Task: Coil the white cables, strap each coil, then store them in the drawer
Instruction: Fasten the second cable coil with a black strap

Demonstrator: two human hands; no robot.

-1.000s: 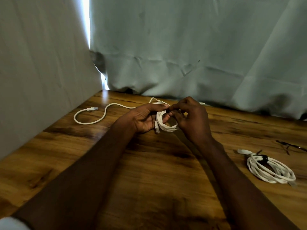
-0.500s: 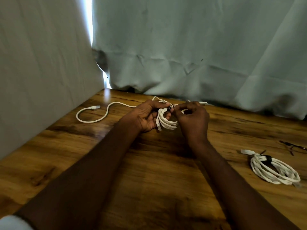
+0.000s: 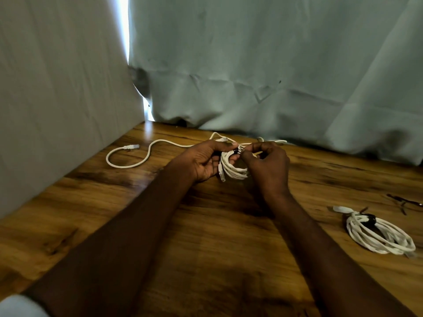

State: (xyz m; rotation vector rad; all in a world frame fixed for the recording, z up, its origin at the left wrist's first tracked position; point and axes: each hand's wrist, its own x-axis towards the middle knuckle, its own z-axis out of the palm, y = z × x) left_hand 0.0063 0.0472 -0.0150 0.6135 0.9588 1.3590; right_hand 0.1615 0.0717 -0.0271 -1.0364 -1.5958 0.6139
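A small coil of white cable (image 3: 233, 167) hangs between both hands above the wooden table (image 3: 206, 236). My left hand (image 3: 201, 160) grips the coil's left side, thumb on top. My right hand (image 3: 267, 165) pinches a black strap (image 3: 237, 151) at the top of the coil. A loose white cable (image 3: 137, 156) with a plug on its end snakes over the table at the far left. A second coil (image 3: 380, 234), bound with a black strap, lies on the table at the right. No drawer is in view.
Grey cloth (image 3: 274, 65) hangs behind the table, and a grey panel (image 3: 57, 88) closes the left side. Thin dark straps (image 3: 402, 202) lie near the right edge beyond the bound coil. Another white cable end (image 3: 278, 141) lies by the cloth.
Both hands have drifted slightly toward the cloth with the coil. My right fingers have shifted to the top of the coil, where the black strap now shows.
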